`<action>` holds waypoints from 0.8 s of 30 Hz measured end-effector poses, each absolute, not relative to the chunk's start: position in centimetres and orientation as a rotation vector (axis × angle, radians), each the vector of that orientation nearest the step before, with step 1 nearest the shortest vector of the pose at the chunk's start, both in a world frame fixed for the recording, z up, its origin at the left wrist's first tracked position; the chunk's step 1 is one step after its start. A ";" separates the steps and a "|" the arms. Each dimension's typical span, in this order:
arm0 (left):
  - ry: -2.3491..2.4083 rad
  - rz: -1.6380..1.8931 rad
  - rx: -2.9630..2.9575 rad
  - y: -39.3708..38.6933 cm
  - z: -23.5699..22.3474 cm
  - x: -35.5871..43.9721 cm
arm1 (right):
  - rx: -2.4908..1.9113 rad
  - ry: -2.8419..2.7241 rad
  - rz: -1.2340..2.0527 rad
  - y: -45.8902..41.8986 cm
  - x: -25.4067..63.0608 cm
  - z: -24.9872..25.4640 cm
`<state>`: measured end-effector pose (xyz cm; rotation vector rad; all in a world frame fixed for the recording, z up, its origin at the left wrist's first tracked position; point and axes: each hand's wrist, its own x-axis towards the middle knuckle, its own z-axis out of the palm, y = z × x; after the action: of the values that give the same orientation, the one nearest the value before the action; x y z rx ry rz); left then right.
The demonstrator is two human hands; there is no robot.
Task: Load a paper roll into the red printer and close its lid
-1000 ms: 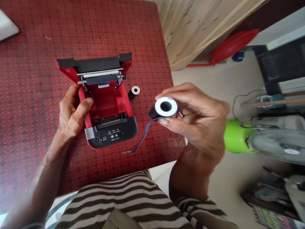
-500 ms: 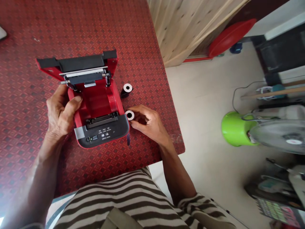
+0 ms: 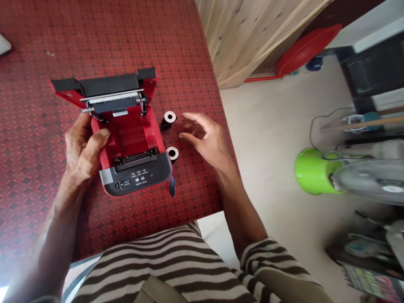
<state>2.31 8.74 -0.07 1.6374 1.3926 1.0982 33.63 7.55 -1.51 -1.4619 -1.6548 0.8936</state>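
Note:
My left hand (image 3: 82,147) grips the left wall of a red and black label printer (image 3: 131,130), thumb over the rim. The printer's lid (image 3: 107,86) is raised, and its red inner bay holds no roll. To its right stand two dark rolls with white cores: one roll (image 3: 169,118) farther back, the other roll (image 3: 172,154) close against the printer's front right corner. A dark loose strip (image 3: 172,186) hangs near that closer roll. My right hand (image 3: 205,139) hovers just right of the far roll, fingers apart and holding nothing.
Everything stands on a red patterned table (image 3: 189,54), whose right edge runs beside my right forearm. A white object (image 3: 4,45) lies at the far left. Beyond the table are a wooden panel (image 3: 246,38), a green bucket (image 3: 311,172) and a fan (image 3: 372,181).
My right hand has put the roll with the trailing strip down beside the printer and let go, then moved back toward the other roll. My left hand keeps its grip on the printer.

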 end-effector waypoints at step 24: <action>1.377 1.055 1.698 8.3 -0.8 1.9 | -1.062 -1.940 1.187 6.5 31.0 9.2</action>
<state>1.93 8.34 -0.80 1.6983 1.3767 1.0546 31.00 6.50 9.21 -1.0615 -1.9397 1.1866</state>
